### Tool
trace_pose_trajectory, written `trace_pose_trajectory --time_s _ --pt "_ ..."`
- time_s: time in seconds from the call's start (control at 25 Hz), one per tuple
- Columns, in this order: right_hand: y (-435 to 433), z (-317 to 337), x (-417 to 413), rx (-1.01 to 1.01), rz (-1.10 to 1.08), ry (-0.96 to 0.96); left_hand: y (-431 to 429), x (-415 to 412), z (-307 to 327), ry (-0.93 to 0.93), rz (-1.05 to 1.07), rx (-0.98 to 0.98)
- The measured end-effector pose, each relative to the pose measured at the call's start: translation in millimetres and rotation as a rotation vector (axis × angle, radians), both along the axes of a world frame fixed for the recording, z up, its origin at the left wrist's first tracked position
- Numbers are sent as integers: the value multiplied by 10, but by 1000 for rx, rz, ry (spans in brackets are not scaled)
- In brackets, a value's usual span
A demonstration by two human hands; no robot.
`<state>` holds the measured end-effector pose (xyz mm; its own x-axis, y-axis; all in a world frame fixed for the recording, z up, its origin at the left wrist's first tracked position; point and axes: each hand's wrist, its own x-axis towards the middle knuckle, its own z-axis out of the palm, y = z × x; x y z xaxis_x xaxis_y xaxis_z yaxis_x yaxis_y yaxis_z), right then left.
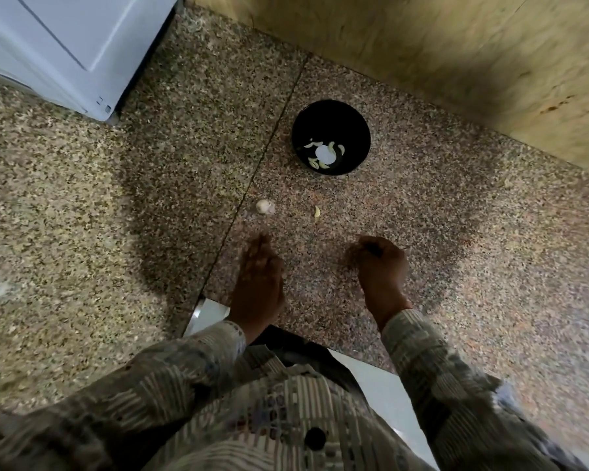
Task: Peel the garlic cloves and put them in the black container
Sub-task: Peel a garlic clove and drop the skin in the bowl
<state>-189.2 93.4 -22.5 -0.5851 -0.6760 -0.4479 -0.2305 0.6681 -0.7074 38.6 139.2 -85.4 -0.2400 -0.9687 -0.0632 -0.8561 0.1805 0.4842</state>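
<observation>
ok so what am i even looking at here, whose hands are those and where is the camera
No machine here: a person wears a camera on the head, looking down at their own two hands over a speckled stone counter. The left hand has fairly straight fingers and holds nothing visible. The right hand is curled; blur hides whether it pinches anything. Ahead stands a black container with several peeled cloves inside. On the counter lie a small garlic bulb piece and one loose clove.

speckled polished stone counter (pixel 422 232), patterned cloth sleeve (pixel 184 365)
</observation>
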Motion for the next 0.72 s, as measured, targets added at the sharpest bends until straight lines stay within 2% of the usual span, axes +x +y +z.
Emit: trace_pose_trajectory --time_s 0.16,0.24,0.32,0.36,0.4,0.44,0.52,0.56,0.6,0.64,0.72 --pt "80 18 27 38 313 181 137 -129 -16 -43 -71 -15" --pt "68 20 40 -61 454 257 218 -137 -18 -25 -165 -53" --pt "-14 -25 21 -181 571 336 228 -99 58 83 -187 -18" --pt "-97 -70 -6 -198 600 346 191 -93 137 187 -113 47" --pt "-195 -98 -27 -181 595 323 135 -105 230 320 50 161" --pt "-289 -109 -42 -168 581 297 47 -113 330 522 310 310" --pt "-427 -130 -97 -192 577 314 -90 -114 465 1107 875 647" --pt "-450 -146 -133 -232 593 353 -69 -103 493 1359 1036 806" --pt "-428 -177 -177 -284 624 395 11 -87 492 1501 1104 938" --pt "-367 -208 -213 -332 648 424 136 -78 474 1564 1098 1048" --pt "-194 -311 -250 -405 654 410 443 -101 430 1569 995 1244"
